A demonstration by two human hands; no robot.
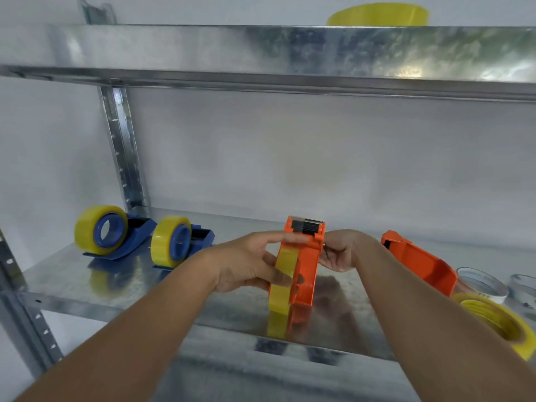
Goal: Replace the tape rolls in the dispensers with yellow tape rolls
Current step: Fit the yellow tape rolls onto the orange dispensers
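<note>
An orange dispenser (308, 262) stands on the metal shelf (121, 288) at centre, cutter end up and away from me. A yellow tape roll (282, 282) sits edge-on against its left side. My left hand (246, 262) grips that roll, thumb low and fingers over the top. My right hand (340, 252) holds the dispenser's right side near the cutter. Two blue dispensers (136, 236) (198, 237) at the left each carry a yellow roll (98, 229) (169, 240). A second orange dispenser (420, 264) at the right holds no roll.
A loose yellow roll (501, 320) lies flat at the shelf's right front edge. Two clear-looking rolls (483, 282) (523, 287) lie behind it. Another yellow roll (380, 14) sits on the upper shelf (261, 50), which overhangs close above. A steel upright (123, 149) stands at the back left.
</note>
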